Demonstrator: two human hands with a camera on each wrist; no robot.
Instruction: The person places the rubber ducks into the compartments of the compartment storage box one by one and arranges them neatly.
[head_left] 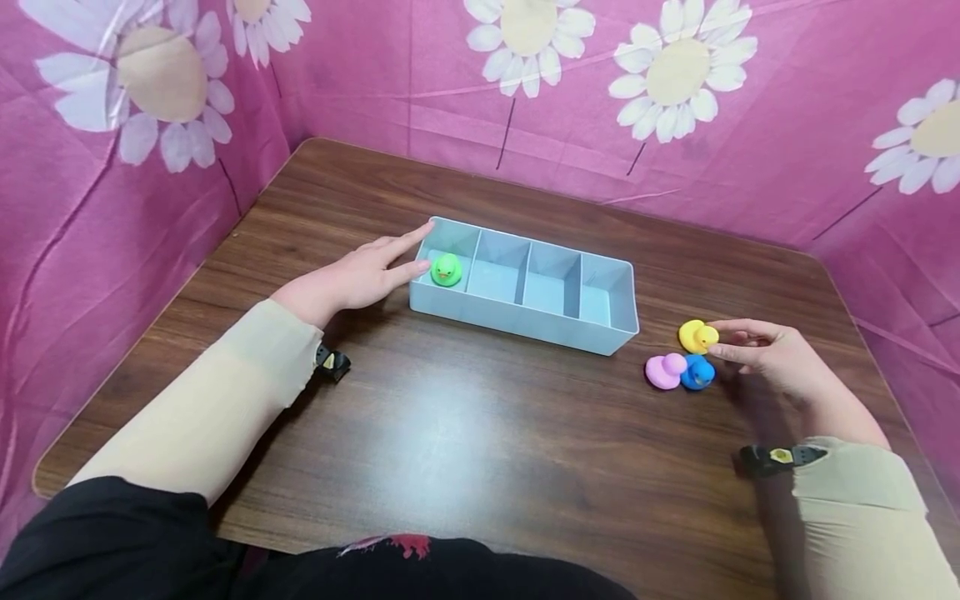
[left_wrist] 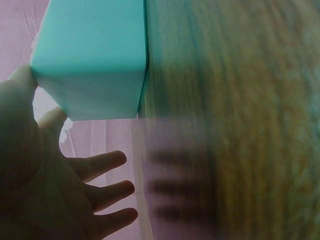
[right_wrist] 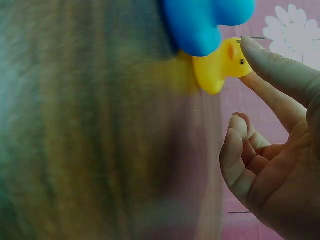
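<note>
With our left hand we touch the left end of the box, fingers spread. In our right hand we pinch the yellow duck by its head between thumb and forefinger, just behind the blue duck. The pink duck sits beside the blue one on the desk; the green duck is in the leftmost compartment.

The long, divided plastic box is pale blue (turquoise in the left wrist view). The small rounded toys are a green duck, yellow duck, pink duck and blue duck. Brown streaked wood-grain table; pink fabric backdrop patterned with white, cream-centred daisies.
</note>
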